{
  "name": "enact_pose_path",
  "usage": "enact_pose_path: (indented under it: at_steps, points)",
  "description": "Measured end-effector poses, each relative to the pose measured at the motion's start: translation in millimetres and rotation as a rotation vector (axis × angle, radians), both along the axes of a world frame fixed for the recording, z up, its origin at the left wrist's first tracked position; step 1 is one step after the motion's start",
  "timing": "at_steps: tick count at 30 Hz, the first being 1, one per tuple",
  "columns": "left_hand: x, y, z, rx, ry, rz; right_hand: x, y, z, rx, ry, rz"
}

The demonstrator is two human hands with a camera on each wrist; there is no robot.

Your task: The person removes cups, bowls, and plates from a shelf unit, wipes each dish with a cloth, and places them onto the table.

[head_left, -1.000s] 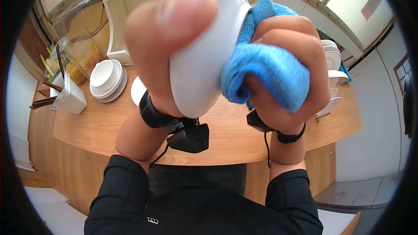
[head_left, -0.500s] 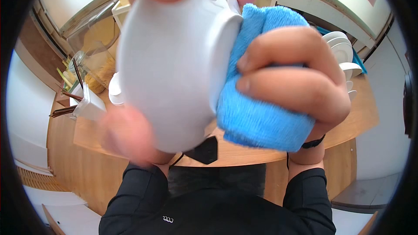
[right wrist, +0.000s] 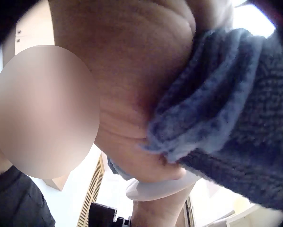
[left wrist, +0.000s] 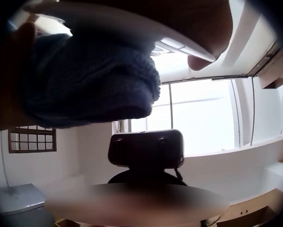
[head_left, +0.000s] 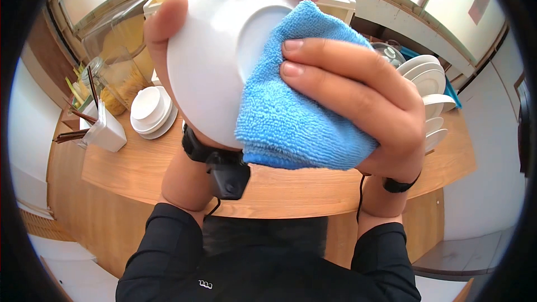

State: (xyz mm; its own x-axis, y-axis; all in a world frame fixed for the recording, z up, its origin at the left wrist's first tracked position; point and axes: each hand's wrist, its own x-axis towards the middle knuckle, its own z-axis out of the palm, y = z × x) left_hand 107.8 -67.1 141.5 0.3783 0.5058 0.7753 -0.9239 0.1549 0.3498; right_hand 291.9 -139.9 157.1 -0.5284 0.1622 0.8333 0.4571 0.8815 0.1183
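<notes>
Near the left edge of the worktop, a white holder carries dark chopsticks. Above the worktop, the left hand grips a white dish (its underside faces the head camera), thumb and fingers spread apart around the rim. The right hand clamps a blue cloth against the dish's base, two fingers lying close together on the fabric.

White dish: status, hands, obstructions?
Left hand grips white dish by rim. Right hand holds blue cloth against it. Cloth hides part of base ring.
</notes>
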Motion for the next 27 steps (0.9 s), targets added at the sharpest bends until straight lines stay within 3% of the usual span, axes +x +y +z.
enact_pose_path:
  at_steps: [1, 3, 4, 7, 8, 9, 12, 15, 16, 19, 21, 23, 24, 25, 27]
  points:
    - [1, 3, -1, 0.0, -0.008, 0.006, -1, 0, 0, 0.015, -0.045, -0.023]
    - [7, 16, -7, 0.134, -0.185, -0.366, -3, -4, 2, -0.036, -0.046, 0.0]
    - [8, 23, -13, -0.016, -0.226, -0.492, -3, -5, 3, -0.045, -0.074, -0.003]
    - [17, 21, -8, 0.07, -0.205, -0.584, -3, -4, 5, -0.044, -0.113, -0.017]
    - [4, 3, -3, 0.017, 0.001, -0.338, -2, 0, 7, 0.028, -0.136, -0.032]
    - [6, 6, -5, 0.014, 0.003, -0.34, -1, 1, 8, 0.1, -0.157, -0.05]
    - [13, 26, -13, -0.048, -0.08, -0.875, 6, 7, 10, 0.118, -0.146, -0.101]
    - [-4, 30, -6, -0.023, -0.002, -0.782, 3, 5, 5, 0.136, -0.14, -0.128]
    - [-14, 14, 5, 0.007, 0.202, -0.288, 0, 4, 3, 0.086, -0.099, -0.149]
    - [-25, 23, 9, 0.114, 0.164, -0.141, -8, -4, 1, -0.01, -0.075, -0.122]
    - [-22, 11, 10, 0.101, 0.157, -0.187, -11, -2, 0, -0.051, -0.094, -0.078]
    - [-17, -3, 11, -0.126, 0.169, -0.184, -11, 7, -1, 0.081, -0.147, 0.056]
    - [-19, 42, 5, 0.058, 0.178, -0.697, -10, 9, -1, 0.129, -0.152, 0.032]
    - [-9, 44, -6, 0.056, 0.177, -0.701, -9, 9, 0, 0.127, -0.152, 0.028]
    - [16, 36, -21, -0.209, 0.039, -0.909, -3, 8, 4, 0.181, -0.141, -0.048]
